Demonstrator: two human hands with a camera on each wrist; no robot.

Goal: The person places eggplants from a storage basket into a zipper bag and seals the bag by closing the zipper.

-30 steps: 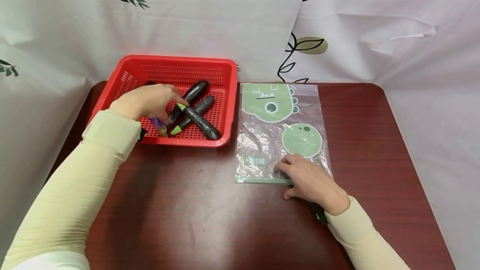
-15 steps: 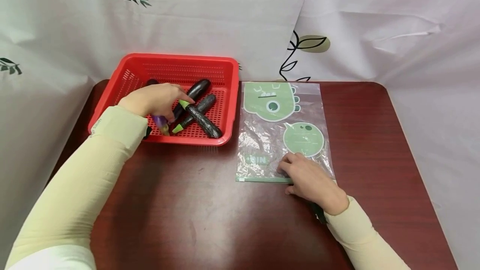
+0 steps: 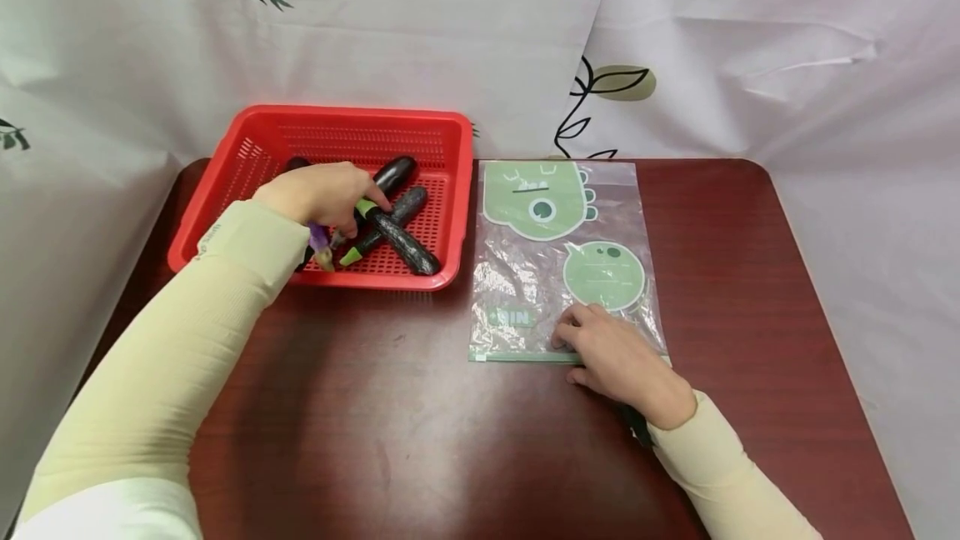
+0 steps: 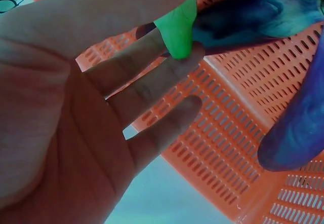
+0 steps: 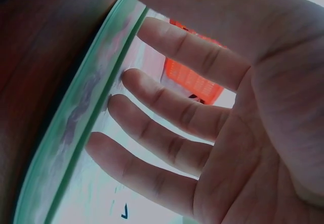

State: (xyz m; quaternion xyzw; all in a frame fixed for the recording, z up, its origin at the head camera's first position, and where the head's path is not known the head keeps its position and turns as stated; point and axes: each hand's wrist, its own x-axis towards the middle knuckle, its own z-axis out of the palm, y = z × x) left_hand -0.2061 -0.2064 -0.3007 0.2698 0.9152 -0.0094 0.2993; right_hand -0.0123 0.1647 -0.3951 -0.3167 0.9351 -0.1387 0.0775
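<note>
My left hand (image 3: 318,192) reaches into a red plastic basket (image 3: 450,269). Its thumb and fingers pinch the bright green stem end of a dark zucchini (image 3: 408,244); in the left wrist view that green stem (image 4: 178,31) lies between thumb and fingers. Under it, another green-ended zucchini (image 3: 408,205) slants across the basket floor. A glossy dark eggplant (image 3: 395,173) lies behind, and a purple eggplant (image 3: 321,244) is partly covered by my left hand. My right hand (image 3: 611,357) rests fingertips on a clear zip bag (image 3: 517,273), beside its green zip strip (image 5: 83,107).
The bag lies flat on the dark red wooden table (image 3: 390,440), right of the basket, with green cartoon prints on it. A white curtain (image 3: 412,32) with leaf patterns hangs behind the table. Another dark item's end (image 3: 297,163) shows at the basket's left.
My left hand has shifted slightly to the right within the basket, around the zucchini's green end. The zucchini has hardly moved. The right hand stays on the bag.
</note>
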